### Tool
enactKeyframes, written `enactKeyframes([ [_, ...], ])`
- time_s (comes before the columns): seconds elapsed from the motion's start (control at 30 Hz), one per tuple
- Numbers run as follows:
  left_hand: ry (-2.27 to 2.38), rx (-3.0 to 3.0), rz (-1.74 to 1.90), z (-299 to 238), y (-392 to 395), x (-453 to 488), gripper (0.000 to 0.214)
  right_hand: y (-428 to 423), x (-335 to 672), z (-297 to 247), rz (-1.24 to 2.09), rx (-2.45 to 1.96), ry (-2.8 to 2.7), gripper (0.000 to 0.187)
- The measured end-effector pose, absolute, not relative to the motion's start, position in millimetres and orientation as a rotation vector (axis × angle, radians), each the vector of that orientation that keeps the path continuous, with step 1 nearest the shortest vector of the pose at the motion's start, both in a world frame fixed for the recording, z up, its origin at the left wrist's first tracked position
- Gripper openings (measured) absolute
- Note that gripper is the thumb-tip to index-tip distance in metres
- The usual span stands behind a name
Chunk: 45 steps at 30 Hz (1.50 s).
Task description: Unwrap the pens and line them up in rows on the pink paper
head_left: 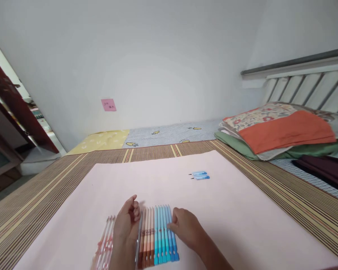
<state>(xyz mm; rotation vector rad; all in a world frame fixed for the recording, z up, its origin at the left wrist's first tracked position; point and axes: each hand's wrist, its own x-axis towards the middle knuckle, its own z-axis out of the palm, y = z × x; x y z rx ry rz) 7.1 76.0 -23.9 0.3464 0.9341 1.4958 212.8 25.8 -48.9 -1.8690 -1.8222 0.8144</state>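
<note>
A row of several pens lies side by side on a pale pink sheet (236, 210): orange pens (148, 234) on the left and blue pens (163, 232) on the right. My left hand (126, 221) rests at the orange side with curled fingers, a grey pen (138, 243) under its edge. My right hand (186, 227) touches the right side of the blue pens with bent fingertips. Several clear pink pens (105, 240) lie left of my left hand. Two blue pens (199, 175) lie apart, farther out on the sheet.
The sheet covers a striped mat (298, 195) on a bed. Folded orange, floral and green bedding (278, 131) is stacked at the right by a slatted headboard (304, 86). A pink note (108, 104) sticks on the wall. A dark door (14, 105) stands at left.
</note>
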Motion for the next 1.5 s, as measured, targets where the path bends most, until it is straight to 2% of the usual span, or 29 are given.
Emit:
enactKeyframes([
  [0.13,0.921,0.339,1.466,-28.5,76.3,11.2,0.013,31.2,212.3,-47.6,0.732,-1.903,-1.933,0.003],
  [0.33,0.926,0.364,1.431,-31.3,73.1,26.7,0.013,28.7,221.7,-32.8,0.693,-1.973,-1.972,0.013],
  [0.6,0.953,0.454,1.382,-33.7,70.0,35.2,0.023,29.7,215.6,-42.8,0.605,-2.002,-2.014,0.022],
  [0.83,0.964,0.49,1.371,-34.0,69.2,38.4,0.032,34.3,215.6,-53.5,0.576,-2.046,-1.987,0.018],
  [0.93,0.99,0.576,1.326,-32.3,66.0,45.3,0.035,37.3,225.6,-51.3,0.658,-1.985,-1.844,0.012],
  [1.03,1.059,0.735,1.269,-32.9,63.8,54.0,0.04,39.0,239.3,-44.6,0.937,-1.751,-1.72,0.006],
  [1.17,1.252,1.159,1.181,-38.8,62.2,62.1,0.055,37.5,251.7,-30.7,1.254,-1.415,-1.646,0.012],
  [1.23,1.295,1.416,1.159,-41.3,60.2,63.1,0.052,35.1,253.8,-22.5,1.203,-1.405,-1.696,0.014],
  [1.4,1.224,1.719,0.852,-39.3,53.3,63.4,0.019,28.6,252.7,-8.1,0.905,-1.483,-1.886,0.019],
  [1.5,1.14,1.625,0.799,-36.9,52.5,66.2,0.024,29.6,252.7,-6.3,0.652,-1.471,-1.951,0.02],
])
